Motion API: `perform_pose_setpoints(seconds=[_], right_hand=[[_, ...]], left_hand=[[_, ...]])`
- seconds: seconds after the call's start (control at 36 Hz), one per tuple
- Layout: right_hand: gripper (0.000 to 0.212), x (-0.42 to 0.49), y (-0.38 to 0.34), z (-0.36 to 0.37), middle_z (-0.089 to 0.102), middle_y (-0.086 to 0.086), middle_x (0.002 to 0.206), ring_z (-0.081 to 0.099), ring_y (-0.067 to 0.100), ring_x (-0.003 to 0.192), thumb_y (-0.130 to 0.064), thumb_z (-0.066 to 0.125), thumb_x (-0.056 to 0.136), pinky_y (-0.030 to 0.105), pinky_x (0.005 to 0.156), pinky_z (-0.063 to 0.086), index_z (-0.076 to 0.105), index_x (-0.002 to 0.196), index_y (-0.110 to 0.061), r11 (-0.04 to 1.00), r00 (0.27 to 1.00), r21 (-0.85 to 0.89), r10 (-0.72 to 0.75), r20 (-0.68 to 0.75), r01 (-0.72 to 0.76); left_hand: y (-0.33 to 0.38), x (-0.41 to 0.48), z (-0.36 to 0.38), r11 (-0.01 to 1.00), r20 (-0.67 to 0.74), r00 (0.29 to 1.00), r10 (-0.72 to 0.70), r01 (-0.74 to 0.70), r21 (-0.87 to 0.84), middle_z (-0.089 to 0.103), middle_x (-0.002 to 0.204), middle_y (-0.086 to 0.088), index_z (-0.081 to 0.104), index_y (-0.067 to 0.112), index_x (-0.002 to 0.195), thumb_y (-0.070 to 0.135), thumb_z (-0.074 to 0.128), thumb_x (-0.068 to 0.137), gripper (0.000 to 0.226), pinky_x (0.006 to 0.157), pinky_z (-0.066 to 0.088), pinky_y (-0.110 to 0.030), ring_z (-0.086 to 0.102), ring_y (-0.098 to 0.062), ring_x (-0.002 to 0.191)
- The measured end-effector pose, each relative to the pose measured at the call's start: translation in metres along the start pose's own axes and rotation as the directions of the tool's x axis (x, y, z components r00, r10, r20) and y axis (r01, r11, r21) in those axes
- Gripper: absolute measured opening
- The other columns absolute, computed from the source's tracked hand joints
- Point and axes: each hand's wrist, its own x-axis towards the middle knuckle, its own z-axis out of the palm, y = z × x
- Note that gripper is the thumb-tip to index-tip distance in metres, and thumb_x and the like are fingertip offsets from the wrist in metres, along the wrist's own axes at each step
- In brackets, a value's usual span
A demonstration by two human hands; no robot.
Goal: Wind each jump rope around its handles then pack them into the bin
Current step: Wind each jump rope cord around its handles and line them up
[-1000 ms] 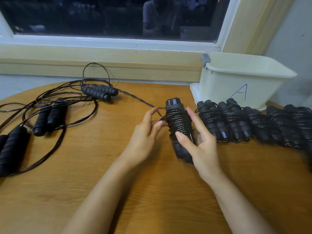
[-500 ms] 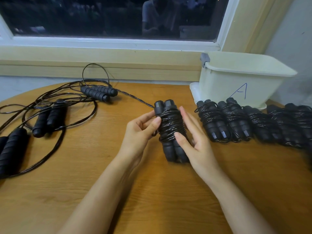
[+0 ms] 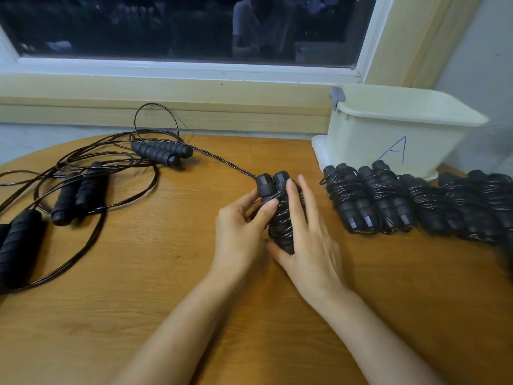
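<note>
Pointing away toward the window (image 3: 166,29), the bundle (image 3: 280,220) lies between both hands, left hand (image 3: 241,232) pinching its upper coils, right hand (image 3: 308,245) flat-fingered along it, rope tail (image 3: 222,159) leading far-left, bin (image 3: 374,140) far-right, nearer the right hand.

The right grip (image 3: 311,245) has rolled over the wound jump rope (image 3: 280,226), fingers now laid across the coils rather than cradling it from behind. The left grip (image 3: 238,232) has let go the loose strand (image 3: 222,162); its thumb presses the coils.
</note>
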Motion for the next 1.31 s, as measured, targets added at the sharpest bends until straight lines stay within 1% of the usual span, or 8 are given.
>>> perform_pose_setpoints(seconds=[0.25,0.33,0.5,0.72,0.86,0.97,1.08,1.31], right_hand=[[0.090,0.003,0.009,-0.004,0.025,0.000,0.159,0.051,0.028,0.127,-0.037,0.072,0.080,0.039,0.066,0.059,0.023,0.155,-0.028,0.999,0.998,-0.017,-0.031,-0.052,0.030],[0.084,0.004,0.011,-0.003,0.027,0.000,0.159,0.049,0.026,0.129,-0.044,0.063,0.081,0.037,0.068,0.057,0.027,0.155,-0.027,1.000,0.999,0.004,-0.018,-0.045,0.018],[0.090,0.004,0.018,-0.002,0.026,-0.003,0.159,0.051,0.023,0.127,-0.038,0.072,0.081,0.033,0.068,0.057,0.024,0.156,-0.026,0.999,0.999,0.042,0.014,-0.032,-0.013],[0.090,0.004,0.024,-0.003,0.026,-0.013,0.157,0.050,0.011,0.123,-0.037,0.076,0.082,0.027,0.079,0.051,0.026,0.155,-0.026,0.980,0.998,0.188,0.060,0.012,-0.061],[0.091,0.003,0.023,-0.005,0.028,-0.013,0.157,0.048,0.006,0.121,-0.034,0.080,0.079,0.024,0.077,0.051,0.030,0.154,-0.025,0.986,1.000,0.168,0.016,-0.024,-0.012],[0.088,0.002,0.020,-0.006,0.034,-0.006,0.157,0.037,-0.009,0.129,-0.026,0.083,0.076,0.008,0.092,0.041,0.038,0.151,-0.019,0.980,0.993,0.186,-0.057,-0.108,0.076],[0.085,0.000,0.017,-0.007,0.036,-0.001,0.156,0.040,0.005,0.138,-0.022,0.084,0.074,0.008,0.108,0.031,0.043,0.148,-0.016,0.955,0.980,0.229,-0.164,-0.114,0.187],[0.074,-0.002,0.009,-0.013,0.042,0.003,0.152,0.048,0.015,0.135,-0.029,0.074,0.077,0.018,0.104,0.042,0.049,0.145,-0.015,0.931,0.942,0.147,-0.322,-0.100,0.334]], left_hand=[[-0.004,0.003,-0.004,0.932,0.217,0.975,0.057,-0.130,0.338,0.062,0.113,0.019,0.030,0.028,0.144,0.009,0.064,0.093,0.064,0.082,0.040,-0.002,0.056,0.021,0.100],[-0.009,0.005,-0.006,0.895,0.238,0.963,0.122,-0.211,0.394,0.051,0.126,0.014,0.028,0.019,0.130,0.009,0.061,0.095,0.049,0.087,0.038,0.000,0.045,0.027,0.109],[-0.011,0.008,-0.014,0.626,0.259,0.898,0.356,-0.435,0.648,0.061,0.127,-0.009,0.050,0.002,0.117,0.030,0.055,0.096,0.036,0.085,0.043,-0.021,0.050,-0.008,0.116],[-0.007,0.022,-0.028,0.355,0.515,0.660,0.547,-0.740,0.571,0.062,0.128,-0.013,0.060,0.004,0.086,0.028,0.063,0.094,0.025,0.100,0.045,-0.032,0.055,-0.022,0.119],[-0.001,0.014,-0.024,0.704,0.272,0.854,0.442,-0.519,0.484,0.066,0.078,0.008,0.061,0.007,0.081,0.036,0.061,0.093,0.031,0.072,0.050,-0.023,0.063,-0.004,0.077],[0.002,0.014,-0.022,0.962,0.113,0.988,0.107,-0.131,0.240,0.066,0.074,-0.016,0.058,-0.001,0.079,0.032,0.055,0.099,0.039,0.073,0.052,-0.031,0.064,-0.017,0.069],[0.002,0.019,-0.025,0.999,0.044,0.999,-0.017,0.016,0.036,0.067,0.090,-0.018,0.061,-0.011,0.092,0.037,0.055,0.098,0.049,0.082,0.052,-0.029,0.063,-0.016,0.085],[0.012,0.023,-0.032,0.988,-0.013,0.999,-0.049,0.047,-0.146,0.058,0.065,-0.008,0.060,-0.003,0.084,0.032,0.061,0.088,0.036,0.063,0.051,-0.023,0.056,-0.013,0.061]])
